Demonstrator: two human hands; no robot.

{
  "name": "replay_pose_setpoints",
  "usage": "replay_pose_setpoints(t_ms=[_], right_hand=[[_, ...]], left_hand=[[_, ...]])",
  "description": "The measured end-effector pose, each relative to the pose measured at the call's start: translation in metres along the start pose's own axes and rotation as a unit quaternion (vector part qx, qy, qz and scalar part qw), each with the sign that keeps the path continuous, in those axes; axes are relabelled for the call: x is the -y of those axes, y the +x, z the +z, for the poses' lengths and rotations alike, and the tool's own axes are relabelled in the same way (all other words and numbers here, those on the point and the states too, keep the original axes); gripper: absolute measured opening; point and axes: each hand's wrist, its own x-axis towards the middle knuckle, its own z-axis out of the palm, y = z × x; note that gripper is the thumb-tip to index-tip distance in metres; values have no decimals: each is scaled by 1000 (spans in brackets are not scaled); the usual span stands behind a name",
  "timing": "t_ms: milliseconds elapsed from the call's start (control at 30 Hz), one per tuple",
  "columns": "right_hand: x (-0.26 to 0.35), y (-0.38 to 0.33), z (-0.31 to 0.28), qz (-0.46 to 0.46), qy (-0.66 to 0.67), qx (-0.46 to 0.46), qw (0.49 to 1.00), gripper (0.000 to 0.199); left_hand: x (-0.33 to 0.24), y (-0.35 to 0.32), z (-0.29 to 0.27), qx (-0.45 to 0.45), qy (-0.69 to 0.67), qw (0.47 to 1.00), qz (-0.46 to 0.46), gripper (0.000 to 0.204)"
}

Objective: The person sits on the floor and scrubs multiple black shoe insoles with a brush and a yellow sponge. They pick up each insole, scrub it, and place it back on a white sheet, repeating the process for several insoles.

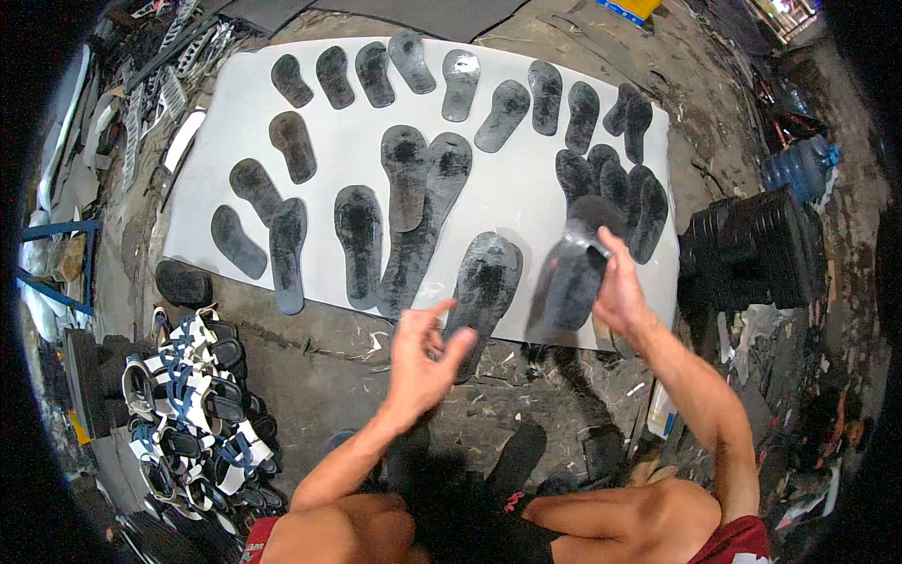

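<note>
My right hand grips a dark shoe sole by its right edge, with the thumb near its upper part, above the front right of the white board. My left hand is open, with thumb and fingers apart and nothing seen between them. It hovers beside a pair of overlapping black soles at the board's near edge. Left of that, more soles lie flat, some overlapping. Beyond the held sole, a cluster of soles sits near the right edge. Several single soles line the far edge.
A heap of white, blue and black sandals lies on the floor at left. At right stands a stack of black slabs, with a blue plastic bottle behind it. Scraps litter the floor around the board.
</note>
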Motion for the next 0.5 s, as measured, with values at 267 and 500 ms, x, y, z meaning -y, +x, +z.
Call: replay_pose_setpoints(t_ms=[267,500], right_hand=[[38,73,-97,-42,-35,-115,992,66],[47,126,-74,-68,-26,-22,997,62]], left_hand=[[146,34,-134,-315,219,913,-137,68],[219,43,-171,-258,331,880,-223,119]])
